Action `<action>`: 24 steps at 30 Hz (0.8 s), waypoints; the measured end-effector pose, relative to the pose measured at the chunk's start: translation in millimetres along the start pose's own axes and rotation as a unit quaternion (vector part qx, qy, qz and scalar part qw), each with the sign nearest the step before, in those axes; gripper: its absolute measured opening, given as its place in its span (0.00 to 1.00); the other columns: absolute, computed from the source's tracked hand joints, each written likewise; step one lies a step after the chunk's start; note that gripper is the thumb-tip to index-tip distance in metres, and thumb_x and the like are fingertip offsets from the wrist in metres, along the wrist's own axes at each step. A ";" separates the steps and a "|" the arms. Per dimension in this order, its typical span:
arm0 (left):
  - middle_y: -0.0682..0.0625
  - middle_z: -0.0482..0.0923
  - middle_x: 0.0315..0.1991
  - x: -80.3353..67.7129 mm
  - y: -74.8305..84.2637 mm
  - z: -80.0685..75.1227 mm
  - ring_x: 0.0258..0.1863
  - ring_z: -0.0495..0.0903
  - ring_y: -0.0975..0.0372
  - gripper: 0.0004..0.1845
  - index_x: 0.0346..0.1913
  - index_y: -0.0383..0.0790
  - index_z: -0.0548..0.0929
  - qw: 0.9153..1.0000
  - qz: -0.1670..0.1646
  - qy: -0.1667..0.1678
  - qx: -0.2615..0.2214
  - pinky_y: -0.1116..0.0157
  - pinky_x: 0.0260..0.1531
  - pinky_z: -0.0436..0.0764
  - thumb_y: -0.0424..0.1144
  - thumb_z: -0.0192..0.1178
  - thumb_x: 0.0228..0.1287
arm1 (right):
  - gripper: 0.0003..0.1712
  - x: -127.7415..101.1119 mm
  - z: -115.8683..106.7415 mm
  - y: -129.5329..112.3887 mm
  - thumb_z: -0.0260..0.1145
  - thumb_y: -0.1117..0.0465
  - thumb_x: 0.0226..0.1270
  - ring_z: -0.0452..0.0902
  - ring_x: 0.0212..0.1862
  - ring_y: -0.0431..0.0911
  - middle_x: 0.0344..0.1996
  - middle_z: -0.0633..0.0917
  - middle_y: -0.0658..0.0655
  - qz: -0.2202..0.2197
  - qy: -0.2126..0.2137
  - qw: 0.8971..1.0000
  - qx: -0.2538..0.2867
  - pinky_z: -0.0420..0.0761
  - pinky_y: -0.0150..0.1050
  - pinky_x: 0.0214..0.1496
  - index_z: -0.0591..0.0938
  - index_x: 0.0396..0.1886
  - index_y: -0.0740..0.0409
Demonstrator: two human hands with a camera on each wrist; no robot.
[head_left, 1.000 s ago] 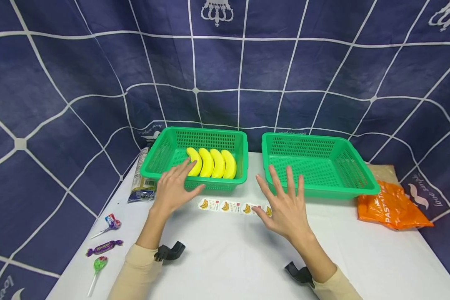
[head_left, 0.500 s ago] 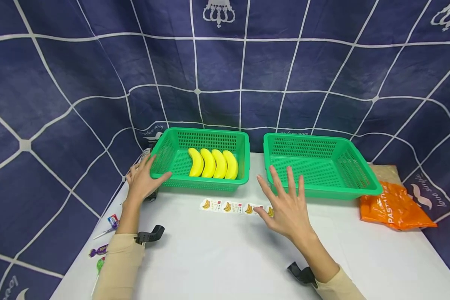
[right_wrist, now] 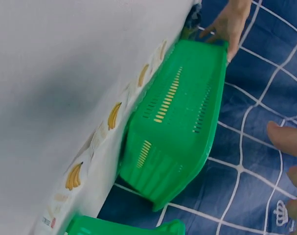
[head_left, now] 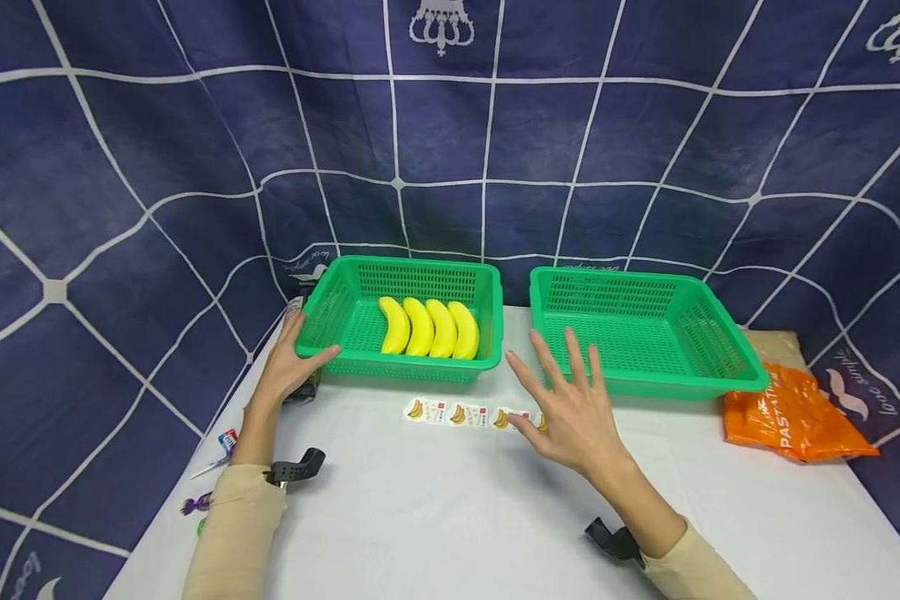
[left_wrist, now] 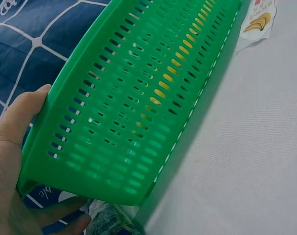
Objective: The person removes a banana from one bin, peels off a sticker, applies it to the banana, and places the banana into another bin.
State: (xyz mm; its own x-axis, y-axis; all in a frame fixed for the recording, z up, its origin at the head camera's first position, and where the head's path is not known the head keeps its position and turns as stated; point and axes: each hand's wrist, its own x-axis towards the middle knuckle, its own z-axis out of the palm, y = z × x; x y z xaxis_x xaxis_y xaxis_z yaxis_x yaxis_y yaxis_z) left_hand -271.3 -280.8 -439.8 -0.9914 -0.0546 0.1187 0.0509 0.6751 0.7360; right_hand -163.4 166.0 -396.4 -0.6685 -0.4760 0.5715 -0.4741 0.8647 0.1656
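Left hand (head_left: 288, 371) grips the near-left corner of the left green basket (head_left: 345, 354) (four yellow bananas (head_left: 429, 327) inside) on the counter (head_left: 457, 500). Right hand (head_left: 573, 412) hovers, fingers spread and released, over the banana sticker strip (head_left: 461, 414).

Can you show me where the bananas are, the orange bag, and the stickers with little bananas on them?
bananas (head_left: 429, 327): head view, middle of the yellow row in the left basket.
orange bag (head_left: 791, 417): head view, its crinkled middle by the lettering.
banana stickers (head_left: 457, 413): head view, middle sticker of the strip.
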 end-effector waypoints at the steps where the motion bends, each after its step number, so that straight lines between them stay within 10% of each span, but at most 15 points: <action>1: 0.46 0.34 0.80 -0.2 -0.9 0.7 0.78 0.38 0.41 0.56 0.79 0.45 0.42 1.000 0.000 0.000 -0.005 0.33 0.70 0.47 0.61 0.64 0.58 | 0.49 0.9 -0.7 -0.2 0.64 0.33 0.55 0.38 0.78 0.66 0.77 0.56 0.57 -0.004 -0.004 1.000 0.004 0.49 0.72 0.71 0.60 0.76 0.36; 6: 0.45 0.35 0.80 -0.1 -4.0 2.9 0.78 0.37 0.42 0.56 0.79 0.44 0.43 1.000 0.004 0.008 -0.020 0.34 0.71 0.47 0.59 0.66 0.57 | 0.49 10.5 -6.4 -1.7 0.65 0.36 0.59 0.42 0.78 0.64 0.79 0.52 0.54 0.000 -0.060 0.993 0.099 0.54 0.72 0.71 0.57 0.77 0.38; 13: 0.48 0.34 0.81 0.2 -5.1 3.3 0.79 0.36 0.44 0.57 0.79 0.45 0.42 0.999 -0.001 0.008 -0.037 0.34 0.71 0.46 0.59 0.66 0.57 | 0.54 46.8 -14.5 -0.2 0.72 0.47 0.59 0.52 0.76 0.56 0.78 0.53 0.48 0.032 -0.170 0.925 0.339 0.61 0.68 0.70 0.51 0.78 0.37; 24: 0.44 0.36 0.80 0.8 -6.9 5.1 0.78 0.36 0.43 0.57 0.79 0.43 0.43 0.998 0.004 0.019 -0.052 0.34 0.71 0.46 0.57 0.67 0.57 | 0.57 124.1 -12.4 -1.6 0.79 0.52 0.50 0.70 0.66 0.53 0.72 0.67 0.53 -0.003 -0.204 0.901 0.383 0.76 0.54 0.62 0.57 0.77 0.44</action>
State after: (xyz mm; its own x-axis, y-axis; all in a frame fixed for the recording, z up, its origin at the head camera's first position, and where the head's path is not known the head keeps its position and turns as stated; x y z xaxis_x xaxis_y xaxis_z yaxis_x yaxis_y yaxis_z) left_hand -273.1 -281.8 -448.2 -0.9858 -0.0792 0.1482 0.0723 0.5959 0.7998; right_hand -238.5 107.5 -315.8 -0.7450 -0.6349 0.2044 -0.6309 0.5714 -0.5248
